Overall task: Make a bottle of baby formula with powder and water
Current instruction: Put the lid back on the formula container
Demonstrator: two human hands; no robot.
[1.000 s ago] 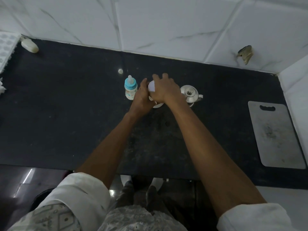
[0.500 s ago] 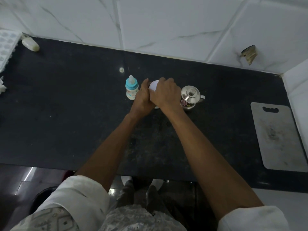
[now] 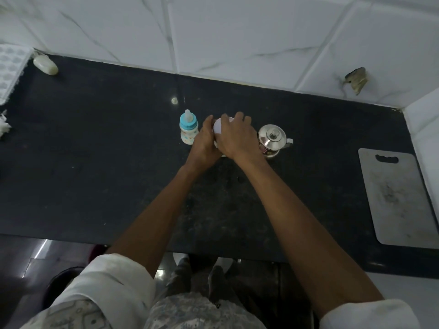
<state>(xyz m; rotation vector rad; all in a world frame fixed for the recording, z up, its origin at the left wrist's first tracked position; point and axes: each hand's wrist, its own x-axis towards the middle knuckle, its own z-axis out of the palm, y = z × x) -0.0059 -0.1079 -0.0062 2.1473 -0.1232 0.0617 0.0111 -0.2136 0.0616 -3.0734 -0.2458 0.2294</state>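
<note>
A small baby bottle (image 3: 188,129) with a blue collar and clear teat stands upright on the black counter (image 3: 95,150). Just right of it stands a white container (image 3: 219,128), mostly hidden by my hands. My left hand (image 3: 203,143) grips its side. My right hand (image 3: 235,136) lies over its white lid with fingers curled round the rim. A steel kettle (image 3: 272,138) with a knobbed lid stands right of my right hand.
A grey cutting board (image 3: 399,198) lies at the counter's right end. A pale oblong object (image 3: 45,65) and a white tray (image 3: 10,67) sit at the far left. White tiled wall (image 3: 237,32) runs behind the counter.
Both hands stay on the white container. My right hand has shifted slightly on the lid. The camera has tilted a little.
</note>
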